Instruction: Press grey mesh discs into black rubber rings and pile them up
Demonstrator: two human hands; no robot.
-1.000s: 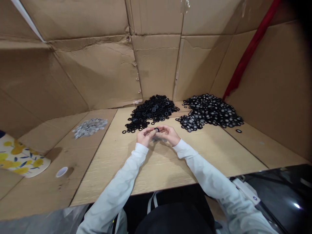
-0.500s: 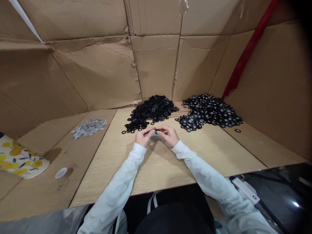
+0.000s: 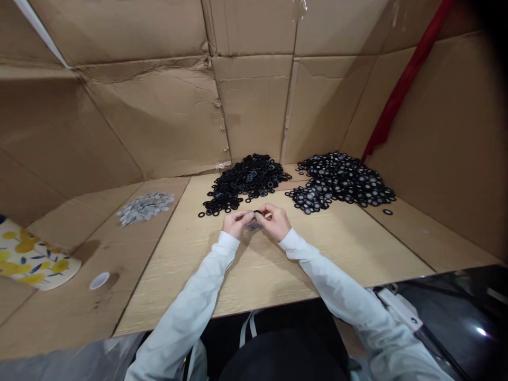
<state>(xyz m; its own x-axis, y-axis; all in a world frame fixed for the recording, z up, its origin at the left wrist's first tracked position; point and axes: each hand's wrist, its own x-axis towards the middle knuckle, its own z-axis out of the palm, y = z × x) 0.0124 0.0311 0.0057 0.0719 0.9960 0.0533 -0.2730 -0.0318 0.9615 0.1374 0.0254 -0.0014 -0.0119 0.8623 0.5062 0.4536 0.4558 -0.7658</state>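
A small black ring point(image 3: 257, 212) sits between the fingertips of both hands, just in front of the pile of black rings point(image 3: 248, 180) and not touching it. The left hand point(image 3: 237, 222) is curled, with thumb and forefinger pinched on the ring's left side. The right hand point(image 3: 278, 221) is curled the same way and pinches it from the right, so the two hands meet knuckle to knuckle above the wooden board point(image 3: 273, 264). Something greyish shows under the fingers (too blurred to tell what it is).

To the right of the pile of black rings, just beside it, lies a second heap of rings with grey centres point(image 3: 343, 180). One stray ring point(image 3: 388, 212) rests past that heap's far edge. Well to the left of the pile of black rings is a low heap of grey discs point(image 3: 146, 206). The cardboard walls point(image 3: 159, 121) rise close behind the pile of black rings and enclose all three heaps like an open box. Far left of the pile of black rings stands a small white cup point(image 3: 100, 280) (its contents cannot be seen).
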